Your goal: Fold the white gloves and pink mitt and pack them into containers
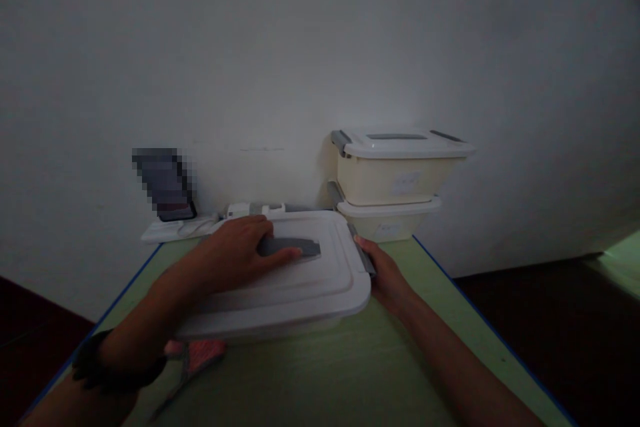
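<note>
**Dark, scalloped wristband (113, 367) is circling the left forearm as two hands are steadying a white-lidded plastic box (320, 293)**

Bare right hand (385, 273) is gripping the box's right end, its thumb lying on a long grey latch (365, 259) and its fingers partly hidden. Bare left hand (243, 243) is resting across the lid, its thumb reaching along the slim grey handle (287, 244); whether its fingers are closing around that handle, one cannot tell. The box is occupying the middle of a pale green table with blue edging (300, 387); contact between base and tabletop is hidden. Just before its front left, a pink, grey-edged piece (204, 352) is lying near the wristband. Farther back on the right, a cream, white-lidded upper box (390, 177) is standing on a matching lower box (375, 221). At back left, a pixelated dark rectangular screen (167, 183) is leaning above a flat white base (167, 230), before a plain white wall (250, 47).
</note>
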Action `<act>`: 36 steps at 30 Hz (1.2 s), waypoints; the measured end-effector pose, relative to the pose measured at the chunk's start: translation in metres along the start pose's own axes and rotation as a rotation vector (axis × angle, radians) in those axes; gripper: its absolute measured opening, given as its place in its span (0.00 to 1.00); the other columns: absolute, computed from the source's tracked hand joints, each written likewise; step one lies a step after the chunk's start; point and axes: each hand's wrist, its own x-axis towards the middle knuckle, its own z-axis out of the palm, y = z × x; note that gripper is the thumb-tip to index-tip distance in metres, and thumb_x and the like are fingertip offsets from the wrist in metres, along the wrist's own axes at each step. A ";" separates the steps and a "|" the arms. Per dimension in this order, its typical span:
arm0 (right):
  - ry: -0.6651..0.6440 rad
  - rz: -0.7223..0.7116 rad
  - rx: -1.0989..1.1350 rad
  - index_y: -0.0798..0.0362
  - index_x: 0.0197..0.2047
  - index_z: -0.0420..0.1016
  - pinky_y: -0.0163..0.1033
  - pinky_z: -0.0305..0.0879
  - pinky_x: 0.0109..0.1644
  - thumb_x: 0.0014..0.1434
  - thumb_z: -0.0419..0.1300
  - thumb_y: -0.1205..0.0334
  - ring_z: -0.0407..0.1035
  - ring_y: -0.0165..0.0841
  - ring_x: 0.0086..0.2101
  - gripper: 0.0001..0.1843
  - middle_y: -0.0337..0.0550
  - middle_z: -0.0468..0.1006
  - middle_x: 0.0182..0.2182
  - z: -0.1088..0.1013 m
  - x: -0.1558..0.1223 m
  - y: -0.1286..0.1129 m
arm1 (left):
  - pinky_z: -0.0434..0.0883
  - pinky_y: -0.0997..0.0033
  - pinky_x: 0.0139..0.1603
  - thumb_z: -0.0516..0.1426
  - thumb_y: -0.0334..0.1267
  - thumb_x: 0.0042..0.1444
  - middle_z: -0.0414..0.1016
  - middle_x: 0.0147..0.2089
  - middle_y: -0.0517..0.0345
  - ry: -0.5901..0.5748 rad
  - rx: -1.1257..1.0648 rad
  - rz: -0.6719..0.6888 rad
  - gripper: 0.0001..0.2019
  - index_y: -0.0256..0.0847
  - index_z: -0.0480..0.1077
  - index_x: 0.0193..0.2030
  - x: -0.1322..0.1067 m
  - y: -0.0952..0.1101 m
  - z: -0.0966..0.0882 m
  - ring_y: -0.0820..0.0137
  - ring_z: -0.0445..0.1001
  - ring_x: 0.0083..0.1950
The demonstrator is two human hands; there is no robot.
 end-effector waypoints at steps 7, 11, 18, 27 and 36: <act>-0.064 -0.011 -0.085 0.54 0.28 0.76 0.34 0.58 0.25 0.45 0.62 0.46 0.66 0.31 0.22 0.18 0.40 0.76 0.20 -0.006 0.001 -0.001 | 0.60 0.72 0.27 0.48 0.61 0.50 0.71 0.28 0.58 -0.012 -0.146 -0.083 0.23 0.40 0.65 0.30 -0.006 -0.008 -0.003 0.69 0.68 0.28; -0.043 -0.030 -0.143 0.54 0.25 0.76 0.33 0.56 0.23 0.45 0.62 0.47 0.63 0.29 0.19 0.17 0.38 0.74 0.18 -0.009 0.002 -0.002 | 0.62 0.70 0.29 0.48 0.60 0.51 0.72 0.30 0.57 0.001 -0.144 -0.048 0.22 0.41 0.65 0.30 -0.007 -0.007 0.001 0.68 0.69 0.29; -0.041 -0.005 -0.179 0.54 0.23 0.74 0.33 0.53 0.22 0.46 0.61 0.46 0.59 0.27 0.18 0.18 0.37 0.72 0.16 -0.011 0.002 -0.003 | 0.63 0.68 0.32 0.49 0.59 0.51 0.72 0.32 0.55 0.028 -0.133 -0.038 0.21 0.41 0.66 0.31 -0.006 -0.005 0.005 0.66 0.69 0.31; -0.017 -0.038 -0.199 0.56 0.22 0.73 0.32 0.52 0.25 0.44 0.63 0.49 0.59 0.26 0.19 0.16 0.36 0.72 0.17 0.002 -0.010 -0.011 | 0.64 0.66 0.35 0.50 0.59 0.51 0.72 0.34 0.55 0.027 -0.149 -0.031 0.21 0.41 0.66 0.33 -0.007 -0.004 0.006 0.64 0.70 0.33; -0.005 -0.081 -0.227 0.55 0.22 0.74 0.34 0.54 0.27 0.44 0.62 0.50 0.61 0.27 0.20 0.15 0.35 0.73 0.18 -0.003 -0.008 -0.013 | 0.67 0.68 0.39 0.50 0.55 0.53 0.73 0.40 0.55 0.012 -0.227 -0.030 0.19 0.43 0.67 0.41 -0.014 -0.019 0.000 0.65 0.71 0.38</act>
